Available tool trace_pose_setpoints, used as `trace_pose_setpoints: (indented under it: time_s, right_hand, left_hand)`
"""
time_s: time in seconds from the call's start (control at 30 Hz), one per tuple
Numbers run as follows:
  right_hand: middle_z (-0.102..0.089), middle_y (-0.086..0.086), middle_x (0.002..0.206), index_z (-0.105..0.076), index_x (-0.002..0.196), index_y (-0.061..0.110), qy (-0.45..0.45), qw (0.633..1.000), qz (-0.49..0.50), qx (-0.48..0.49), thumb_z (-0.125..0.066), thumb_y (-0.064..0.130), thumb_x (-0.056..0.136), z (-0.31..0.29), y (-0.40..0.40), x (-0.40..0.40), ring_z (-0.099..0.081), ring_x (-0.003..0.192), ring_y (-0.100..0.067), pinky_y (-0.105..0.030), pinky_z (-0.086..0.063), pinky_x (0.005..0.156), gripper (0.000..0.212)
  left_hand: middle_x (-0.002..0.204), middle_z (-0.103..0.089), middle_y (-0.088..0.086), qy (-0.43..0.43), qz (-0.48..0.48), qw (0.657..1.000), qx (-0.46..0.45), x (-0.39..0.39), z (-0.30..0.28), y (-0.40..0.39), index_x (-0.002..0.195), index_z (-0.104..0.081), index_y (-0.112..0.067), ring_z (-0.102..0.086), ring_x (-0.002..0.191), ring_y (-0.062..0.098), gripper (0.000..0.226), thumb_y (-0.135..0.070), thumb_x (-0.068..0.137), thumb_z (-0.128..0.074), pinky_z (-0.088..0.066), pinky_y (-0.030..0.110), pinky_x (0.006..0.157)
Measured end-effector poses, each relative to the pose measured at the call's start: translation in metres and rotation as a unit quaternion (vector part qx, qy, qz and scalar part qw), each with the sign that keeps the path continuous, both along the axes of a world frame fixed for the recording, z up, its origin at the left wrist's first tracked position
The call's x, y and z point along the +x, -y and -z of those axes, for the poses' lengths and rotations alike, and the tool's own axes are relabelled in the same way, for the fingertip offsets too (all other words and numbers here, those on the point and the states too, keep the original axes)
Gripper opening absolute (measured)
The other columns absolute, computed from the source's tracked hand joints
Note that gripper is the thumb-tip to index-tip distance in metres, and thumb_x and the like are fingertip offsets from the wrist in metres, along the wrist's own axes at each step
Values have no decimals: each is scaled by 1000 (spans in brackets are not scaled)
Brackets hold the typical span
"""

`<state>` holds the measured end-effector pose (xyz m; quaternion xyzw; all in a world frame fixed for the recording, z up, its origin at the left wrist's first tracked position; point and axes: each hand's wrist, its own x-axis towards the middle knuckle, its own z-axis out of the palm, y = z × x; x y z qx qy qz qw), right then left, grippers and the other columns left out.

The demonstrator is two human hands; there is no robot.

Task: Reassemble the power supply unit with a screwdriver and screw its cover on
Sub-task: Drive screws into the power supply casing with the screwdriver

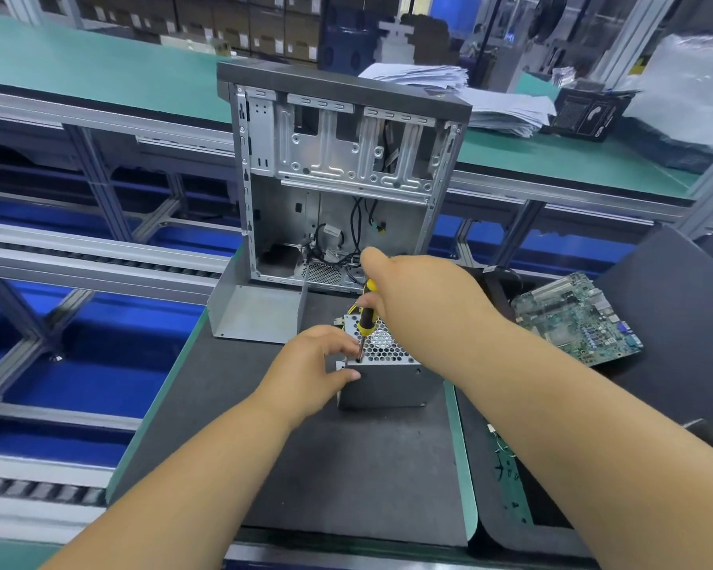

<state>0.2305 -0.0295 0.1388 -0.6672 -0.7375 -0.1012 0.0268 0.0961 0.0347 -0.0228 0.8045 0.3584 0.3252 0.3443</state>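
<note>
— Two hands at work? Why is the left hand [311, 366] closed on the PSU [387, 376]?
— To brace it; right of those fingers, the right hand [412, 290] grips the screwdriver [365, 318], tip at the cover's corner.

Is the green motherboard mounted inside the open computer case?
No. The motherboard lies loose on the dark mat to the right of the computer case, outside it.
</note>
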Motion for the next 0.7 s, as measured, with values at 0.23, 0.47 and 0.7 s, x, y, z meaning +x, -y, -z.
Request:
trace_pose_setpoints:
  time_s: [0.23, 0.47, 0.7]
  right_hand:
    - [-31, 10, 58, -22, 94, 19, -48, 998, 43, -2, -58, 19, 96, 2, 3, -8, -27, 50, -8, -30, -17, 42, 36]
    - [-33, 9, 60, -24, 95, 21, -81, 995, 42, 41, -52, 30, 99, 10, 8, -6, -31, 50, -12, -31, -18, 44, 30]
    - [-66, 8, 76, -48, 89, 31, -246, 964, 97, 20, -53, 42, 93, 27, 35, 26, -55, 67, -11, -30, -42, 55, 12]
  left_hand:
    - [104, -59, -24, -36, 21, 999, -16, -6, -10, 1, 99, -71, -28, -55, 105, -4, 34, -9, 73, -82, -41, 13, 95]
    - [114, -65, -10, 7, 19, 995, -100, -8, -17, 6, 112, -63, -32, -58, 109, 0, 52, 8, 79, -57, -40, 7, 92]
    - [102, -64, -4, 85, -80, 963, -243, 4, -18, -5, 117, -59, -20, -59, 86, 2, 27, -16, 92, -64, -43, 10, 73]
